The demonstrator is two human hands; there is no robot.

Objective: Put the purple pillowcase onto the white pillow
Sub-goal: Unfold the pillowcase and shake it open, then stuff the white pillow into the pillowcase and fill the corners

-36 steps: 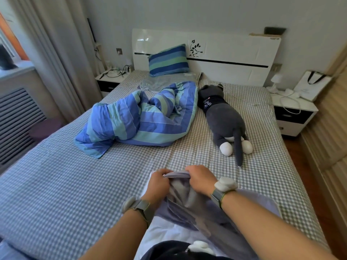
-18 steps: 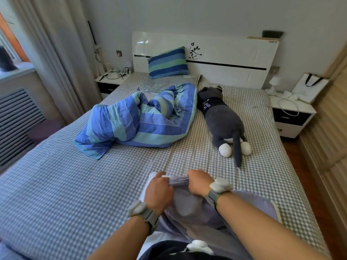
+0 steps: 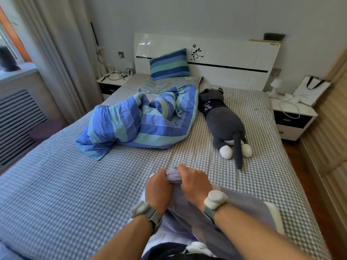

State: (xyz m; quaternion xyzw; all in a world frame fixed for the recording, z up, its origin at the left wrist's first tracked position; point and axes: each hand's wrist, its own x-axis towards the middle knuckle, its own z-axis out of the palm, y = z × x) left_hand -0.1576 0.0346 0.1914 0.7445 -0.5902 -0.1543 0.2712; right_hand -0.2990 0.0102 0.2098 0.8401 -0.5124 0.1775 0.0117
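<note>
- Gripping the bunched mouth of the soft purple fabric pillowcase [image 3: 221, 211], left hand [image 3: 158, 188] and right hand [image 3: 194, 184] are both clenched on it, side by side;
- plain white stuffed pillow [image 3: 275, 217] lies beneath on the bed, extending toward 4 o'clock, nearer the right hand.

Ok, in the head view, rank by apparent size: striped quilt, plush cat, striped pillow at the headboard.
1. Striped quilt, clearly largest.
2. Plush cat.
3. Striped pillow, though it lies farthest from the camera, so its true size is unsure.

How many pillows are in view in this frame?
2: a striped pillow leaning against the headboard, and the white pillow at the near edge, mostly under the purple pillowcase. Others could be hidden under the crumpled blue quilt.
</note>
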